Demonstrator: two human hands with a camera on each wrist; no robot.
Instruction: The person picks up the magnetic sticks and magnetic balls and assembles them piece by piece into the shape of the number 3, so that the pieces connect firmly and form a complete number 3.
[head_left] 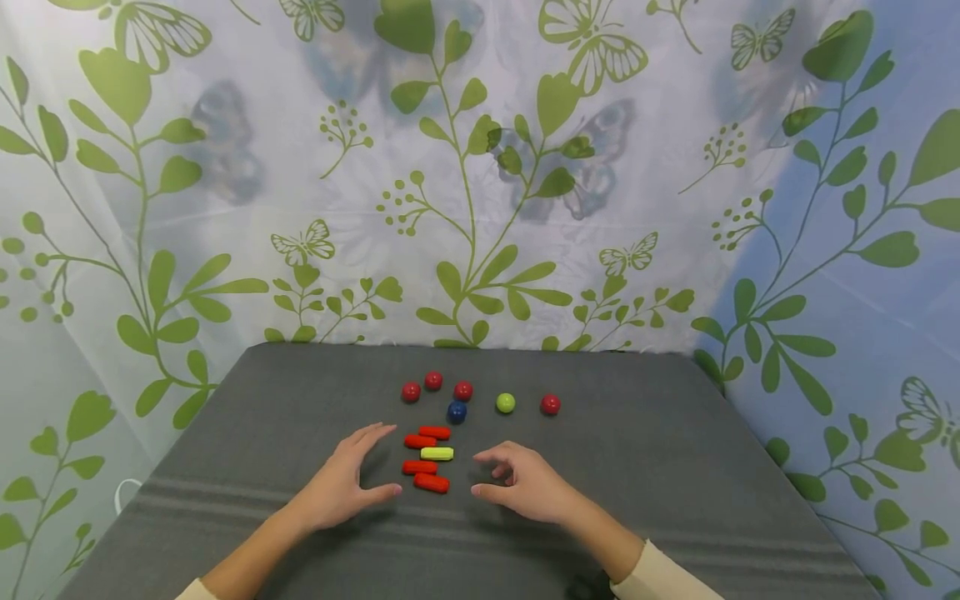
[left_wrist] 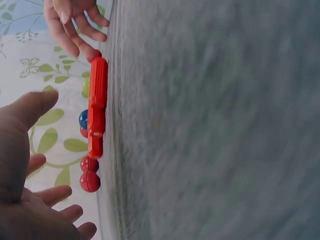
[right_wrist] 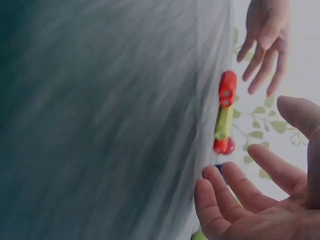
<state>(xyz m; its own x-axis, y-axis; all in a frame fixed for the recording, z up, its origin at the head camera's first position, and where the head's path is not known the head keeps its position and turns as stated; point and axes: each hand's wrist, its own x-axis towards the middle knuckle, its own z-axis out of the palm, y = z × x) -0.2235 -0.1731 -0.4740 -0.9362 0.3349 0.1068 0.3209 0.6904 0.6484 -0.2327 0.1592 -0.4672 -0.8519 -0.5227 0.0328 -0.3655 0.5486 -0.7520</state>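
Observation:
Several short red rods (head_left: 431, 483) lie in a loose column on the grey cloth, with one yellow-green rod (head_left: 437, 454) among them. My left hand (head_left: 347, 483) hovers to their left, fingers spread and thumb apart, holding nothing. On the other side my right hand (head_left: 527, 483) is held with relaxed fingers, also holding nothing. Behind the rods are several shiny red balls (head_left: 463, 391), a dark blue ball (head_left: 457, 412) and a light green ball (head_left: 506, 403). In the left wrist view the red rods (left_wrist: 99, 82) appear beyond the thumb.
A dark grey cloth (head_left: 637, 442) covers the table, with lighter creases across its front. Behind it and at the sides hangs a white curtain (head_left: 360, 200) printed with green leaves and butterflies. One red ball (head_left: 551, 405) sits apart at the right.

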